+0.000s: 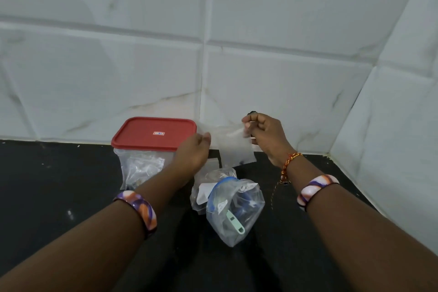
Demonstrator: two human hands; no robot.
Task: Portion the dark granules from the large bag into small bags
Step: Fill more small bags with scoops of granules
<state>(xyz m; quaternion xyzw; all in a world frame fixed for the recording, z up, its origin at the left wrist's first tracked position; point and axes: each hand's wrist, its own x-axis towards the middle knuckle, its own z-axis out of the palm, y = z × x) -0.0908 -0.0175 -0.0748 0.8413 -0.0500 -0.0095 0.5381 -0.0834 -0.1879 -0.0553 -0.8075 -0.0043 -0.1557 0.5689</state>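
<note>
A small clear bag [234, 147] hangs in the air above the black counter, stretched between both hands. My left hand [193, 152] pinches its upper left edge. My right hand [265, 134] pinches its upper right corner with curled fingers. One or two dark specks sit at the bag's bottom. Below it the large clear bag [233, 206] with a blue zip top lies on the counter, a pale green scoop [234, 220] inside it. Whether it holds dark granules is hard to tell against the counter.
A clear box with a red lid [154, 135] stands at the back left, holding several clear bags. Another crumpled clear bag [201, 197] lies beside the large one. White marble-look tile walls close the back and right. The black counter [59, 185] stretches left.
</note>
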